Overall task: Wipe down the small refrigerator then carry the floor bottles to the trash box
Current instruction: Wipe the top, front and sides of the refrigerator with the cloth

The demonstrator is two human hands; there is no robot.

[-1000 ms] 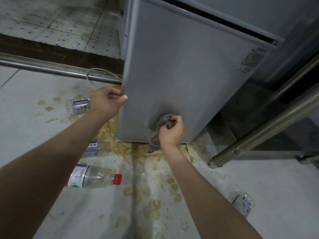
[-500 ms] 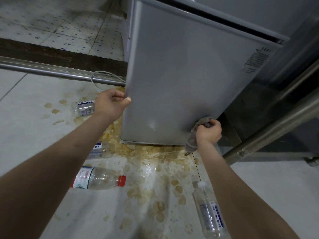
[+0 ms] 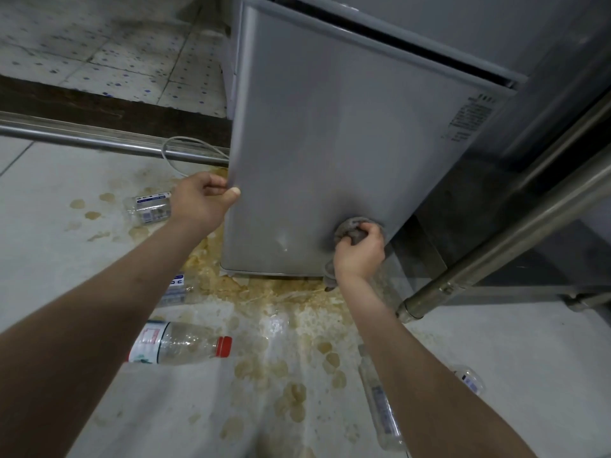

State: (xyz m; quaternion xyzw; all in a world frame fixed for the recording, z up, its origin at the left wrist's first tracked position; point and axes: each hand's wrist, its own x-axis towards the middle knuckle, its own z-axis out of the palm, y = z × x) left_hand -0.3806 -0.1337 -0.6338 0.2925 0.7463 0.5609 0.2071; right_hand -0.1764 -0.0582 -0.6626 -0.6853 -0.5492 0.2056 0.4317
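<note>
A small silver-grey refrigerator (image 3: 330, 143) stands on a pale floor, seen from above and in front, with its flat door panel filling the upper middle of the view. A printed label sits near the panel's upper right corner, too small to read. The right hand (image 3: 358, 251) is curled tightly around a bunched grey cloth (image 3: 350, 228) and presses it against the panel near its lower right corner; a loose end of the cloth hangs below the wrist. The left hand (image 3: 203, 201) grips the panel's left edge about halfway down, fingers wrapped behind the edge and the thumb lying on the front.

Yellow-brown stains (image 3: 281, 302) spread over the floor from the refrigerator's base toward the viewer. Plastic bottles lie on their sides around them: a clear bottle with a red cap (image 3: 180, 347) beneath the left forearm, a crushed bottle with a blue and white label (image 3: 148, 208) just left of the left hand, another labelled bottle (image 3: 177, 289) partly hidden by the left forearm, a long clear bottle (image 3: 380, 401) beside the right forearm, and a further one (image 3: 471, 380) showing to the right of that arm.

A metal rail (image 3: 99, 140) runs across the floor at left, with a white cable (image 3: 185, 147) looping over it. A thick metal pipe (image 3: 496, 239) slants along the right side.
</note>
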